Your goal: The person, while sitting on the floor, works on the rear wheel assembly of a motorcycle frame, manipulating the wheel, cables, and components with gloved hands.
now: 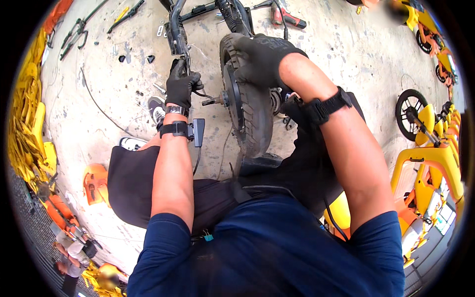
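Observation:
A black bicycle wheel (252, 116) with a thick tyre stands upright between my knees. My right hand (262, 57), in a black glove, is clamped over the top of the tyre. My left hand (182, 85), also gloved in black, grips the dark frame tube (177, 29) beside the wheel, just left of the axle (213, 101). A thin cable runs from under the left hand. Both wrists carry black straps, the left with a small black box (198, 131).
Tools lie on the concrete floor at the top: pliers (74, 37), a red-handled tool (287, 19), small bolts. Yellow parts are stacked at left (27, 114). Yellow bicycles (430, 148) stand at right. An orange part (94, 184) lies lower left. Other people are at the bottom left.

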